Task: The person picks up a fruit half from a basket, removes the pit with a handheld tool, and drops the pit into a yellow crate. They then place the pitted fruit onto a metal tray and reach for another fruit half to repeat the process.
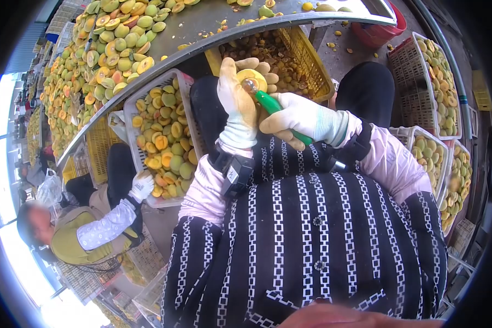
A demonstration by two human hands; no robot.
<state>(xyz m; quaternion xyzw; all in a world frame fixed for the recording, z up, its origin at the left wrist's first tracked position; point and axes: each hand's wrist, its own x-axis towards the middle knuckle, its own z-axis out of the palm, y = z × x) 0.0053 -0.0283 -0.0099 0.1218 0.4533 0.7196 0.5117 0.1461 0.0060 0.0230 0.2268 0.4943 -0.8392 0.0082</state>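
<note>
Peach half (251,78), pale yellow with its cut face up, sits cupped in the gloved left hand (238,101), held above the lap and just over the yellow crate (306,57). Right hand (300,117), also gloved in white, is clenched round the green handle of a pitting tool (273,106), whose metal tip is touching the centre of the fruit. Nearest to the camera is the person's black top with white chain stripes, and a dark strap with a small device wraps the left wrist; nothing on it can be read. Just past the hands, that yellow crate holds a heap of brownish pits and scraps, partly tucked under the curved metal rim of the surface (202,41). To the left, a white crate (164,136) is filled with halved peaches, yellow, orange and green, and a co-worker's gloved hand (142,186) rests at its lower edge, with a patterned sleeve behind it. Off to the right, more white crates (432,158) hold cut fruit, stacked near the person's knee. Farther out, the surface carries a wide spread of peach halves (98,49), mostly green-yellow, some blushing red. A red tub (380,30) stands on the floor beyond the surface's far end. No labels or writing are legible anywhere.
</note>
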